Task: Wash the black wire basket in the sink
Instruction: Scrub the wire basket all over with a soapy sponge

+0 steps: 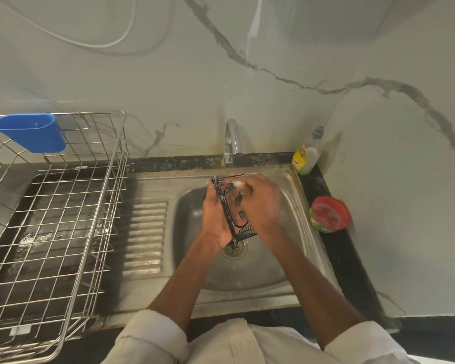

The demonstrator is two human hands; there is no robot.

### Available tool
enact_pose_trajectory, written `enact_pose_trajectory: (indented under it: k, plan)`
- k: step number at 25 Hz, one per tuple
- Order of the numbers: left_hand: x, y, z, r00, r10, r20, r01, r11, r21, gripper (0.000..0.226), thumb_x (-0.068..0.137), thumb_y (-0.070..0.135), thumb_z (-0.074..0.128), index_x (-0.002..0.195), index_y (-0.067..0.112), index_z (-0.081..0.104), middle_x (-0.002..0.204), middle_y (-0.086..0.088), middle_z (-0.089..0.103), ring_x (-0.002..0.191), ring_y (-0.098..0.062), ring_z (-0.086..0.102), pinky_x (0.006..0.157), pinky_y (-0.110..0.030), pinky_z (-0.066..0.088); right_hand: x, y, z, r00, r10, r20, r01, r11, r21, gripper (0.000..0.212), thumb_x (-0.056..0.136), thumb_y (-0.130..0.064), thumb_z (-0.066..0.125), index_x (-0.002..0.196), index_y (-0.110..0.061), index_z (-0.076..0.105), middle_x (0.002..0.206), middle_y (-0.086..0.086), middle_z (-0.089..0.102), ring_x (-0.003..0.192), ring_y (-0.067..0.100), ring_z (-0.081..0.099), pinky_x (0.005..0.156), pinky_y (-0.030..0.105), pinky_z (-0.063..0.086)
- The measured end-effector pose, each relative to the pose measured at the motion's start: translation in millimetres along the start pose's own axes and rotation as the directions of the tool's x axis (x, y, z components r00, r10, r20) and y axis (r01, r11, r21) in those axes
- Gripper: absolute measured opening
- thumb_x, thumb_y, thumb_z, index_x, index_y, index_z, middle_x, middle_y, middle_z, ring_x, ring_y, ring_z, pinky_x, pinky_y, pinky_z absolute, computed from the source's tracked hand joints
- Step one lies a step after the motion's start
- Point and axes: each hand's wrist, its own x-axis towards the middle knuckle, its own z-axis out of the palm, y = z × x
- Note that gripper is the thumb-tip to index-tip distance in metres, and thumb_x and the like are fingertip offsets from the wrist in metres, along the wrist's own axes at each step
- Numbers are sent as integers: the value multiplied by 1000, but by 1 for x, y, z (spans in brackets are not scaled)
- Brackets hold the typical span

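Note:
The black wire basket [241, 228] stands on edge above the steel sink [250, 274], tilted, with foam on its wires. My left hand [214, 216] grips its left side from behind. My right hand [262, 203] is curled over the basket's inner face near the top, blurred, with foam at the fingertips; whether it holds a scrubber is hidden. The drain [233, 248] lies just below the basket's lower corner. The tap [232, 141] stands behind the sink; no stream of water is clearly visible.
A large steel wire dish rack [63, 222] with a blue plastic cup [33, 131] hung on its back rim fills the counter to the left. A bottle of dish liquid [306, 153] and a red-lidded tub [330, 215] sit on the black ledge to the right.

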Motion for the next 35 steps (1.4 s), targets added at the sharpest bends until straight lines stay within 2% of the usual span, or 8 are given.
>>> enact_pose_trajectory:
  k: [5, 8, 12, 18, 23, 26, 29, 35]
  plan:
    - [-3, 1, -2, 1000, -6, 10, 6, 1000, -5, 85, 104, 80, 16, 118, 29, 82, 131, -11, 75, 123, -32, 68, 105, -57, 52, 2, 2, -11, 997, -8, 81, 4, 999, 45, 18, 93, -16, 73, 107, -25, 80, 99, -9, 77, 78, -2, 64, 74, 5, 46]
    - [-4, 0, -4, 1000, -9, 27, 9, 1000, 7, 86, 102, 82, 14, 122, 31, 81, 134, -8, 75, 126, -34, 68, 114, -72, 42, 1, 4, -25, 963, 54, 265, -93, 986, 136, 11, 90, -21, 78, 101, -22, 81, 93, -9, 79, 78, -2, 71, 83, 26, 61]
    - [-2, -2, -1, 1000, -5, 3, 5, 1000, 11, 86, 103, 81, 13, 143, 26, 66, 140, -9, 73, 133, -36, 64, 111, -71, 46, 15, -9, -27, 976, 114, 183, -141, 980, 143, 17, 93, -21, 74, 110, -17, 79, 100, 0, 79, 85, 7, 73, 89, 36, 61]
    - [2, 11, -11, 997, 12, -82, -17, 998, -64, 94, 101, 83, 14, 140, 15, 66, 128, -13, 77, 118, -34, 72, 96, -54, 56, -15, -9, -38, 942, 0, 335, 1, 1000, -2, 23, 97, -18, 70, 119, -22, 76, 107, -7, 76, 79, -1, 64, 64, -3, 39]
    - [-2, 0, 1, 996, 0, -86, 0, 1000, 2, 88, 103, 82, 19, 135, 19, 72, 132, -12, 76, 121, -34, 72, 99, -56, 58, 15, -12, -12, 976, 20, 216, -15, 1000, -27, 29, 99, -11, 64, 125, -19, 72, 120, 5, 70, 102, 15, 63, 86, 22, 45]
    - [4, 12, -6, 994, 28, -106, -40, 993, -110, 86, 104, 79, 24, 134, 16, 74, 128, -15, 75, 107, -30, 76, 86, -44, 64, -5, -3, -8, 960, -71, 269, 89, 995, -55, 26, 97, -14, 66, 120, -21, 76, 108, 3, 69, 86, 9, 55, 71, 11, 35]
    - [4, 12, -9, 995, 30, -90, -37, 996, -76, 88, 101, 83, 22, 150, 22, 61, 144, -13, 69, 125, -35, 70, 88, -55, 62, 6, 3, -5, 986, 44, 161, -36, 998, -52, 21, 97, -13, 67, 115, -19, 77, 108, 2, 73, 84, 6, 59, 63, 4, 32]
    - [3, 10, -9, 997, 13, -80, -25, 986, -163, 84, 104, 78, 27, 107, 15, 82, 105, -14, 73, 94, -28, 70, 83, -40, 57, -10, -8, 10, 983, -133, 126, 127, 990, 56, 21, 90, -1, 67, 103, -12, 80, 98, 4, 74, 86, 18, 68, 78, 35, 57]
